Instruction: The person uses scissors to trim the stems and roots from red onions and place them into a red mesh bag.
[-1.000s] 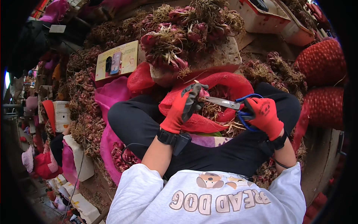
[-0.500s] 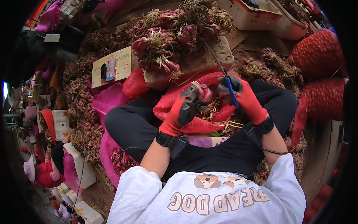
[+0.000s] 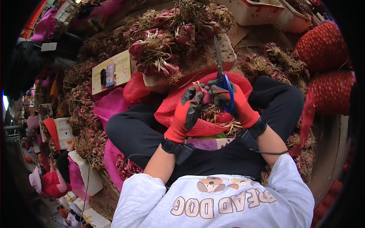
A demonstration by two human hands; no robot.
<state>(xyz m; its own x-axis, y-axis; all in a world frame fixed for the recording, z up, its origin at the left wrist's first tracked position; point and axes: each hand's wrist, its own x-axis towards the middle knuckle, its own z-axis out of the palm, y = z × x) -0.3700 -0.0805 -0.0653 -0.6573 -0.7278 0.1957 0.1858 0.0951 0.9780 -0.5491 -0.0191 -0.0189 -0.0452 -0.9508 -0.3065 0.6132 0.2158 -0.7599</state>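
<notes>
My left hand point(image 3: 187, 108), in a red and black work glove, is closed round a pinkish-red shallot point(image 3: 205, 95). My right hand point(image 3: 236, 102), gloved the same way, grips long scissors point(image 3: 230, 93) with blue handles. Their metal blades point up and away from me. Its fingertips come close to the shallot; whether they touch it I cannot tell. Beneath both hands, an open red mesh bag point(image 3: 167, 116) lies between my legs with dry root and leaf scraps point(image 3: 210, 113) in it. Just beyond, bunches of shallots point(image 3: 163, 41) are heaped on a pale foam block point(image 3: 227, 51).
A yellow printed board point(image 3: 123, 68) at the left carries a phone point(image 3: 110, 74) and a small black object. More shallots point(image 3: 89, 140) are piled along my left side. Full red mesh sacks point(image 3: 323, 45) stand at the right, white foam boxes point(image 3: 262, 13) at the far right.
My right hand has moved left, closer to my left hand. The scissors have turned more upright, showing their handle loops. The shallot has been turned in my left hand.
</notes>
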